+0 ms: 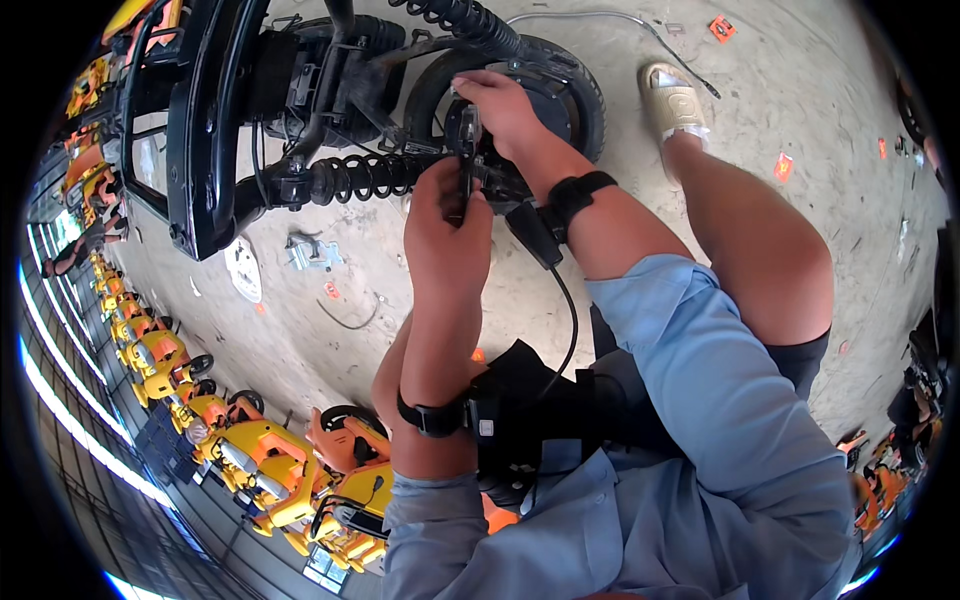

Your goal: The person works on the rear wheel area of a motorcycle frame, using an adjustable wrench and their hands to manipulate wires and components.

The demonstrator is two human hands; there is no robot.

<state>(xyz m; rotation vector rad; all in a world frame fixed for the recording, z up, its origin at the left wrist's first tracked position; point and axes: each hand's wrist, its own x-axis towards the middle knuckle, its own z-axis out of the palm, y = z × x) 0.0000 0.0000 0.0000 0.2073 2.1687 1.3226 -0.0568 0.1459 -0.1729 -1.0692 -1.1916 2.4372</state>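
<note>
My left hand [447,205] is closed around the lower part of a dark, narrow, metallic-looking tool [469,128], whose exact kind I cannot make out. It points up toward the wheel's hub side. Just above and to the right, my right hand [503,112] has its fingers bent together beside the tool's upper end; what they pinch is hidden. Behind both hands is the black-tyred wheel [597,112] of a vehicle with a black frame [207,120]. A coil-spring shock absorber [365,178] runs from the frame toward my left hand.
A second shock absorber [470,22] crosses above the wheel. On the concrete floor lie a grey cable [640,22], a metal bracket [313,250], a white oval piece [243,270] and orange scraps [722,28]. My sandalled foot [672,103] stands right of the wheel. Yellow scooters [250,455] line the left.
</note>
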